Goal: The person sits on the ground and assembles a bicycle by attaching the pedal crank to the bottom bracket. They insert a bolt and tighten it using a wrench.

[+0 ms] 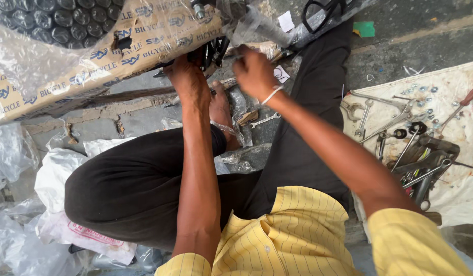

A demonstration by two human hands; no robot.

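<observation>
A bicycle frame wrapped in printed brown cardboard (144,36) and clear plastic lies across the top of the view. A black metal bicycle part (212,51) sticks out under the cardboard. My left hand (188,82) reaches up to this part, fingers curled on it and hidden beneath the wrapping. My right hand (254,71), with a white band at the wrist, is curled just right of the part, against the clear plastic wrap (257,25). What it grips is hidden. My bare foot (221,110) rests below both hands.
A white cloth (466,174) at the right carries wrenches, pliers (395,120), screwdrivers and several nuts. A small spanner (264,121) lies on the grey concrete floor near my foot. White plastic bags (57,179) are heaped at the left. Bubble wrap covers the top left.
</observation>
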